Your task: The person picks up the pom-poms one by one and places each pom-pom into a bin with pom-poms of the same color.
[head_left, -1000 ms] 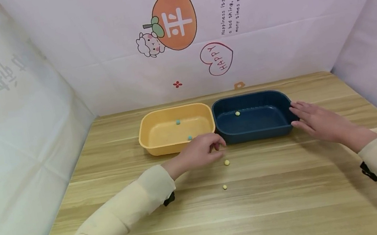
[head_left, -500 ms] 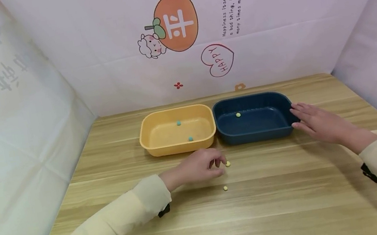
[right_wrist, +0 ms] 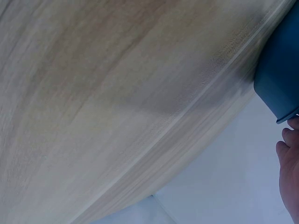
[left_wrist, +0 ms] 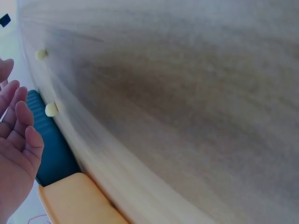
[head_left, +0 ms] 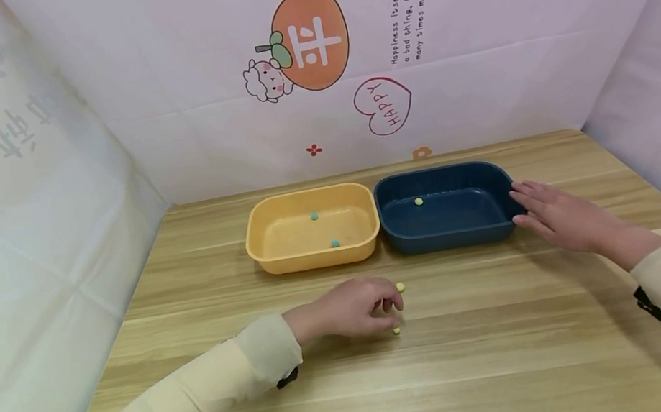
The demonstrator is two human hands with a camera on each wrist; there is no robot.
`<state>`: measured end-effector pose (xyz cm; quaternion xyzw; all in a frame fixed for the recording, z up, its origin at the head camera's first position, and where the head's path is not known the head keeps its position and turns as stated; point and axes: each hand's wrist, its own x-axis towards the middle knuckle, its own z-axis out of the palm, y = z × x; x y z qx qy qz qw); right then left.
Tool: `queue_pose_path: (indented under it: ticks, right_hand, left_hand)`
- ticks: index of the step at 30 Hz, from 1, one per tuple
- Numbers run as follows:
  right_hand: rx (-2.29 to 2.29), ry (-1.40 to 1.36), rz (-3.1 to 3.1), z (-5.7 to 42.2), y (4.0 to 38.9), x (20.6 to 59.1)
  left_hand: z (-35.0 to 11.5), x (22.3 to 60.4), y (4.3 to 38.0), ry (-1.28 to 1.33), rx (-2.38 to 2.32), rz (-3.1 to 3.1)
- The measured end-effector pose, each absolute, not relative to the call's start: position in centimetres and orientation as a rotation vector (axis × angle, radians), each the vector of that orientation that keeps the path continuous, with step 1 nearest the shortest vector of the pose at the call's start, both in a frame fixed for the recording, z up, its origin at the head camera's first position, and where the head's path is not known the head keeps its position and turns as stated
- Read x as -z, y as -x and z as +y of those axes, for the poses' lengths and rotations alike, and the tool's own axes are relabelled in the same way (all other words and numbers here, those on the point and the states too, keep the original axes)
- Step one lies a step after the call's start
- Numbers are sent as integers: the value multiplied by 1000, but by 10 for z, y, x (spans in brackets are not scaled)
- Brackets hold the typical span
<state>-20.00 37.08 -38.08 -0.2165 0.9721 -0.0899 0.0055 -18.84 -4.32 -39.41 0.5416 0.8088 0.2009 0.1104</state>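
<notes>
My left hand [head_left: 356, 308] hovers low over the table with its fingers loosely bent and nothing between them. Two small pale-yellow balls lie close by: one yellow ball [head_left: 400, 287] beside the fingers, another yellow ball [head_left: 396, 330] by the thumb side. The left wrist view shows both balls apart from the fingertips [left_wrist: 33, 136]. My right hand [head_left: 562, 215], fingers fairly straight, touches the right end of a dark blue bin [head_left: 451, 240], which holds a yellow ball [head_left: 418, 202]. Left of that bin stands a yellow-orange bin [head_left: 313, 260], with two blue balls [head_left: 315, 216] inside.
Both bins stand side by side near the back of the wood-grain table [head_left: 439, 384]. A white printed cloth [head_left: 215, 145] hangs behind, and plain cloth walls rise at both sides.
My left hand has drawn back from the yellow-orange bin's front edge toward the nearer yellow ball, still holding nothing. The right hand stays at the blue bin's end.
</notes>
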Motion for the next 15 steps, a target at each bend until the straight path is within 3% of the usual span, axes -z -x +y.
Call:
queue_pose_path:
  ticks: [15]
  right_hand:
    - [281, 707, 3064, 371, 200, 381]
  left_hand:
    - [-39, 399, 183, -1592, -435, 2338]
